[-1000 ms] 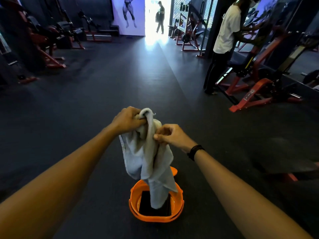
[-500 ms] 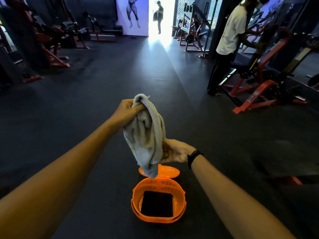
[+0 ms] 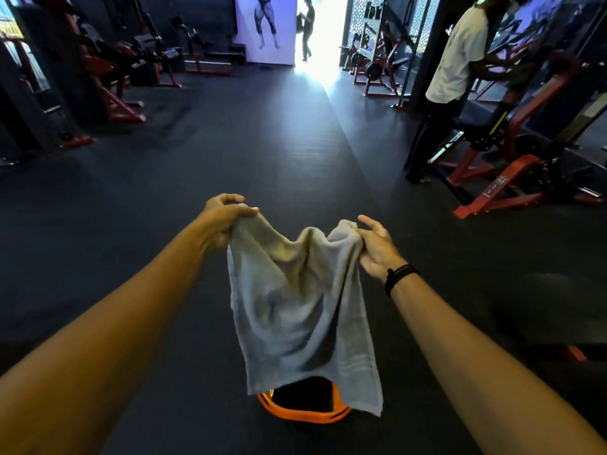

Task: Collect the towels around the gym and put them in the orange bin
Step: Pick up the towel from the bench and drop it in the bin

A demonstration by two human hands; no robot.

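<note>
Towel held spread above the orange bin

The left hand (image 3: pixel 226 218) pinches one top corner of the grey towel (image 3: pixel 302 310) and the right hand (image 3: pixel 374 247) grips the other with thumb and curled fingers, its forefinger straight. The towel hangs directly over the orange bin (image 3: pixel 303 413) on the floor, hiding most of it. Soft, limp, ribbed terry, probably light, it will sag wherever unsupported, so corners or a bunched middle suit. The bin looks like rigid plastic, though little shows.
</note>
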